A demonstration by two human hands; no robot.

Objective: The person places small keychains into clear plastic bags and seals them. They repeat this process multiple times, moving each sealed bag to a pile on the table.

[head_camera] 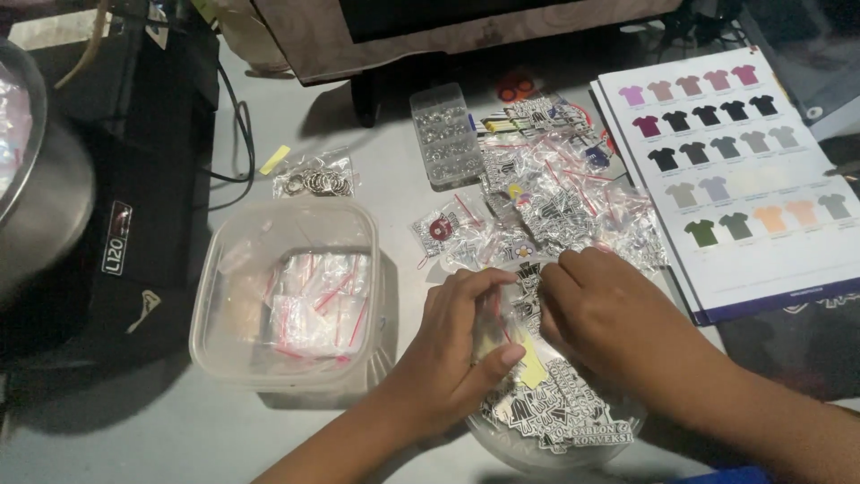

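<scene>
Over a round clear bowl of black-and-white stickers (pixel 555 421) at the table's near edge, left hand (pixel 452 345) pinches a small clear zip bag (pixel 494 324); right hand (pixel 609 309) closes on its far side. Square plastic tub of bagged items (pixel 287 296) sits just left; packet pile (pixel 555 211) lies beyond; shirt colour chart (pixel 743 170) lies right. Open tabletop (pixel 152 439) lies near-left.

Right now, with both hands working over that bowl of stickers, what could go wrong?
The left hand and right hand pinch a small clear bag over the sticker bowl, which sits near the table edge and might get nudged off. Loose bagged items nearby could be swept aside.
</scene>
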